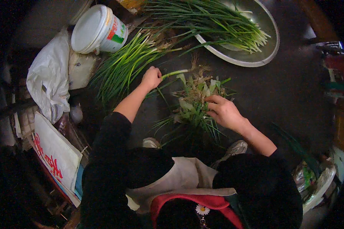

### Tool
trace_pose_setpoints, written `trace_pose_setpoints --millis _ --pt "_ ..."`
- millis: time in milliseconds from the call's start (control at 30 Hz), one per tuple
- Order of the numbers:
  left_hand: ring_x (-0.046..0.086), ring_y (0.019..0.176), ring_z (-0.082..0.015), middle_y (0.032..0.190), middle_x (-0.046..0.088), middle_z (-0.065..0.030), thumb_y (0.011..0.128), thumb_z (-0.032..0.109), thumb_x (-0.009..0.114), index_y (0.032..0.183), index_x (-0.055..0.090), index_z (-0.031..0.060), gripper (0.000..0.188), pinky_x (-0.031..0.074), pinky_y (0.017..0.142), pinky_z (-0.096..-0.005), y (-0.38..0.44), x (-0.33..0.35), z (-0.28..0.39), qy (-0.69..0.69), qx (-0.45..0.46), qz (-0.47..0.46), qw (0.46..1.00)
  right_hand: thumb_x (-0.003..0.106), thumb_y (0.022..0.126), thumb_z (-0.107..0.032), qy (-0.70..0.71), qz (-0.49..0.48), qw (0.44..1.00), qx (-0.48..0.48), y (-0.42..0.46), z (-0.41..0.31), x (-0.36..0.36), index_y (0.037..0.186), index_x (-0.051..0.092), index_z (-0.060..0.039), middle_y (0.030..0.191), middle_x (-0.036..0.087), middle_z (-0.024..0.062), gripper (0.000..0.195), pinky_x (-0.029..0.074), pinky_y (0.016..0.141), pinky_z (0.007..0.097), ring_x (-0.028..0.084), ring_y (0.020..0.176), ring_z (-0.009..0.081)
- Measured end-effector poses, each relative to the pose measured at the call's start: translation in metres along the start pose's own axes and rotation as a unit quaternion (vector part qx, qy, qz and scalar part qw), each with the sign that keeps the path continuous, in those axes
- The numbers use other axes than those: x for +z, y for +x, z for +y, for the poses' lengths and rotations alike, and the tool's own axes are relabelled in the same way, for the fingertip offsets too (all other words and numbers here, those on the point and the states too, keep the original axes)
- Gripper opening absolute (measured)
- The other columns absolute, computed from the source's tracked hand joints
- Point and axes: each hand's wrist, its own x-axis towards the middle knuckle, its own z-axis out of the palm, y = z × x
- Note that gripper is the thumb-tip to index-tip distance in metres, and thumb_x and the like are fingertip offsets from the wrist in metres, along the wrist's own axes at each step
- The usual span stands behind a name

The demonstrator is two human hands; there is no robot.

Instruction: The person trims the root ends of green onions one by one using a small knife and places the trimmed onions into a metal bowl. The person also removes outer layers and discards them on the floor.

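Observation:
My left hand (152, 78) grips a green onion (175, 72) by its stalk, with the white end and roots pointing right. Below and right of it lies a pile of trimmed roots and leaf scraps (193, 100) on the dark floor. My right hand (222, 110) is at the right side of this pile, fingers curled and apart; whether a scrap is between the fingertips cannot be told. A loose bunch of green onions (126, 63) with roots lies beyond my left hand. More green onions (232, 28) rest in a wide metal basin (246, 61), white ends to the right.
A lidded white plastic bucket (89, 30) stands at the upper left, beside a white plastic bag (50, 77). A white sack with red writing (57, 151) leans at the left. Plastic bags (315, 183) lie at the lower right. My shoes (236, 148) flank the scrap pile.

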Motion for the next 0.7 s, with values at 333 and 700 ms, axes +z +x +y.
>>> trace_pose_setpoints --millis 333,700 --pt "0.053 0.067 -0.0067 0.075 0.056 -0.001 0.069 -0.002 0.064 0.083 0.053 0.0012 0.018 0.045 0.063 -0.021 -0.084 -0.092 0.064 -0.393 0.05 -0.113 0.911 0.066 0.072 -0.01 0.427 0.005 0.886 0.18 0.019 -0.014 -0.002 0.09 0.057 -0.001 0.086 0.06 0.0048 0.022 0.045 0.069 0.0259 0.055 0.078 0.0106" --pt "0.053 0.069 -0.0066 0.077 0.054 -0.0019 0.067 -0.005 0.065 0.088 0.05 0.002 0.027 0.045 0.063 -0.0192 -0.09 -0.118 0.173 -0.511 0.089 -0.099 0.849 0.065 0.071 0.0 0.539 0.247 0.79 0.154 0.036 -0.012 -0.026 0.088 0.057 -0.001 0.084 0.058 0.0044 0.019 0.044 0.066 0.0231 0.053 0.072 0.0095"
